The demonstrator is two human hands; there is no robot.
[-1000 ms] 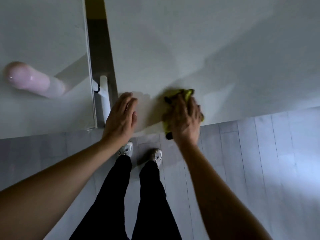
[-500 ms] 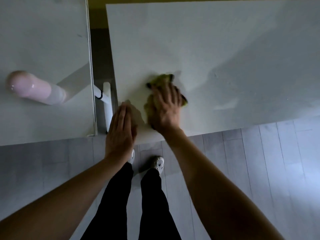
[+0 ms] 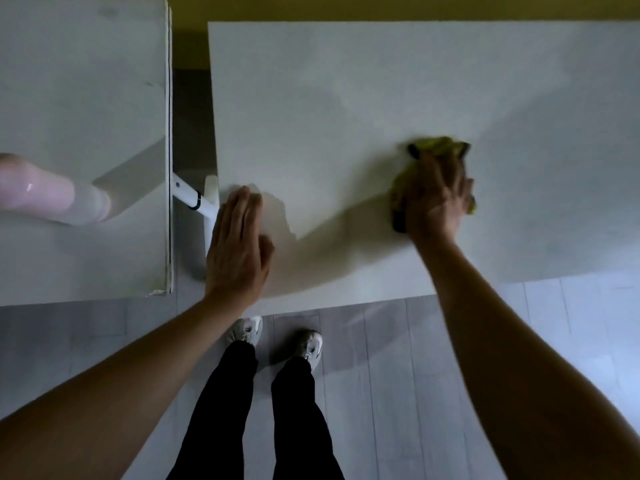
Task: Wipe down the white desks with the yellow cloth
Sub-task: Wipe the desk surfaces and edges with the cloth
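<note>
While dimly lit, white desk [image 3: 346, 98]

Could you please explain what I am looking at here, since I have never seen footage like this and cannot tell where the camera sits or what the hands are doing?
There is no machine here: a person wears a wide-angle camera on the head, so the picture looks forward and down at their own arms, legs and shoes. The right hand presses a crumpled yellow cloth onto the right white desk; the blur there suggests wiping. The left hand lies flat, fingers straight, near that desk's left front corner and holds nothing. A narrow gap separates it from a second white desk on the left, where a pink and white bottle-like object stands. Below is a pale plank floor.
</note>
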